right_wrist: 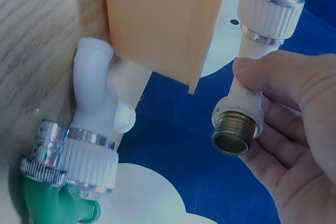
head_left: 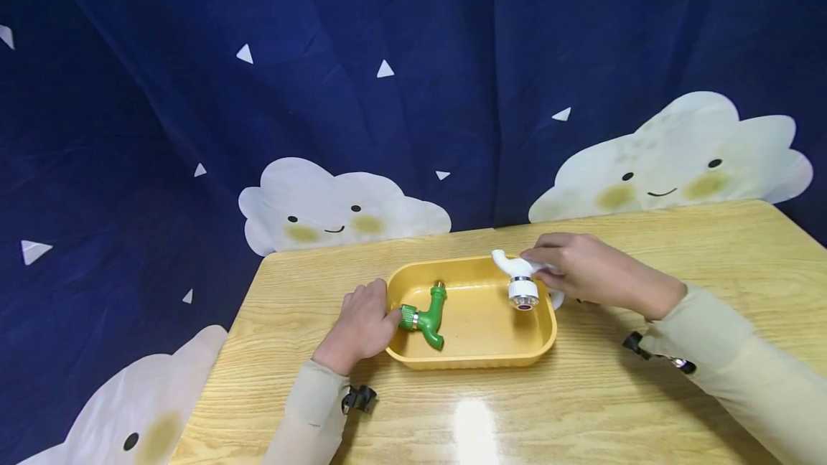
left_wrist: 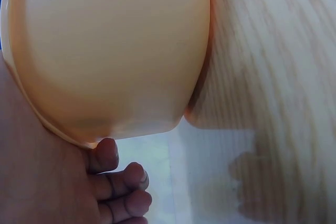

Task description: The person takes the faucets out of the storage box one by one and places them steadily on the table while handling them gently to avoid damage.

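Observation:
My left hand (head_left: 368,320) grips the left end of a yellow plastic basin (head_left: 465,362), thumb over the rim. In the left wrist view, curled fingers (left_wrist: 126,182) show by the basin's outer wall (left_wrist: 115,51). A green faucet (head_left: 433,318) lies inside, its ribbed knob beside the left thumb. My right hand (head_left: 591,271) pinches a white faucet (head_left: 522,285) by its body, above the basin's right end. In the right wrist view, the thumb presses this faucet's body, with the brass threaded inlet (right_wrist: 233,134) facing the camera and the ribbed knob (right_wrist: 270,9) at the top.
Beside the basin's right end, another white faucet (right_wrist: 94,108) and a green faucet with a chrome collar (right_wrist: 47,198) lie on the wooden table (head_left: 323,271), mostly hidden by the right hand in the head view. Behind the table hangs a dark blue cloth (head_left: 400,128) with clouds.

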Motion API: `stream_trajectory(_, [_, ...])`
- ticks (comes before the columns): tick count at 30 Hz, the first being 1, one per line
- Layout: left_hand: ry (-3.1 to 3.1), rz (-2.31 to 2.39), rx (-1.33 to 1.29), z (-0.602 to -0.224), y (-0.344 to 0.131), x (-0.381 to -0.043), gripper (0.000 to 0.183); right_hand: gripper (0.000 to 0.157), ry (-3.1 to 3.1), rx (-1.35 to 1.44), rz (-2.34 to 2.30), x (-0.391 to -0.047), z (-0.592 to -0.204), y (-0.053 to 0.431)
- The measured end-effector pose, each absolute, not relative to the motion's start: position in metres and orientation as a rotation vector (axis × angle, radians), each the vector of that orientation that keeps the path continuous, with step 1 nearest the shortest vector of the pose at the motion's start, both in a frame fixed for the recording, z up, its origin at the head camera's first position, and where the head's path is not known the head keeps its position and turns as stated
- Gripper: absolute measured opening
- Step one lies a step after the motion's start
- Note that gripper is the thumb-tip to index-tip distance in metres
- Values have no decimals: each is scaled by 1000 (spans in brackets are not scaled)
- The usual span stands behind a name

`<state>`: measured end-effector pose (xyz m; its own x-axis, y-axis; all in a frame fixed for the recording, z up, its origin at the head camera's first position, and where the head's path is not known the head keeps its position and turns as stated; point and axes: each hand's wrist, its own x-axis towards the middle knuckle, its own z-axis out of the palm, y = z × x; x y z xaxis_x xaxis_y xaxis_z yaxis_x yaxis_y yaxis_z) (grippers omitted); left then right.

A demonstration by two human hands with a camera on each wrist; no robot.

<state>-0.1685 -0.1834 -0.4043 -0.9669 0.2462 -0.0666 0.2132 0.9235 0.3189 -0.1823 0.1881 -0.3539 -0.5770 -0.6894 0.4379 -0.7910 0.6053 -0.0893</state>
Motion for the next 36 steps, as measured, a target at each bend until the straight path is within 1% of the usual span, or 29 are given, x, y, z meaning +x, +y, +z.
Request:
stream_trajectory(15, [2981,487,363,-404,-183,-168,19,33,-2502,1038,398,-181,-360,210])
stream_trajectory(29, [2980,485,352,-406,-184,-168,19,34,-2468,1009,419,-182,-368,221])
stream_trajectory(36, [2975,481,350,-405,-183,-168,19,32,-2484,983,431,-182,-369,222])
